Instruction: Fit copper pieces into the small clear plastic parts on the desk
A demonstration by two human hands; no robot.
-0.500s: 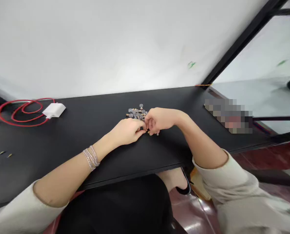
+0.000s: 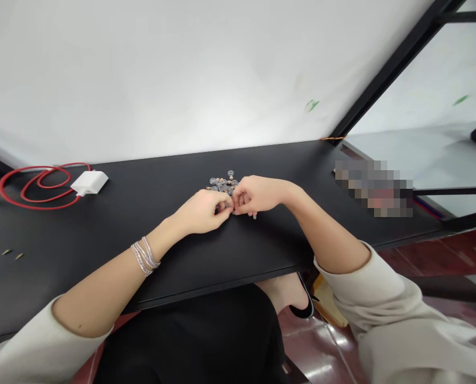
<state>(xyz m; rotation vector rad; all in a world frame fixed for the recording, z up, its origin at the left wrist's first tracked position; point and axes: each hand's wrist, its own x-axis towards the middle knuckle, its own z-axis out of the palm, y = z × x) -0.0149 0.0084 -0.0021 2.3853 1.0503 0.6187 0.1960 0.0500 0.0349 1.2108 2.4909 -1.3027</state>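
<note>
A small pile of clear, round glass bottles with tan cork-like ends (image 2: 224, 186) lies on the black table (image 2: 142, 213), just beyond my hands. My left hand (image 2: 206, 210) is closed in a pinch at the near side of the pile, thumb and forefinger together. Meeting it fingertip to fingertip, my right hand (image 2: 257, 194) is bent down at the wrist with its fingers curled in a pinch. Whatever is between the fingertips is tiny and mostly covered by the fingers, so I cannot make it out. A silvery bracelet (image 2: 145, 257) circles my left wrist.
At the left, a white charger block (image 2: 89, 183) joins a coiled red cable (image 2: 38, 201). Small yellowish scraps (image 2: 19, 256) lie near the left edge. A blurred-out flat object (image 2: 373, 189) rests at the right, by a black frame bar (image 2: 381, 80). A white wall (image 2: 182, 80) rises behind.
Both hands have shifted slightly left and stay pinched together. A small tan bit seen under the fingertips earlier is no longer visible. The pile looks about the same.
</note>
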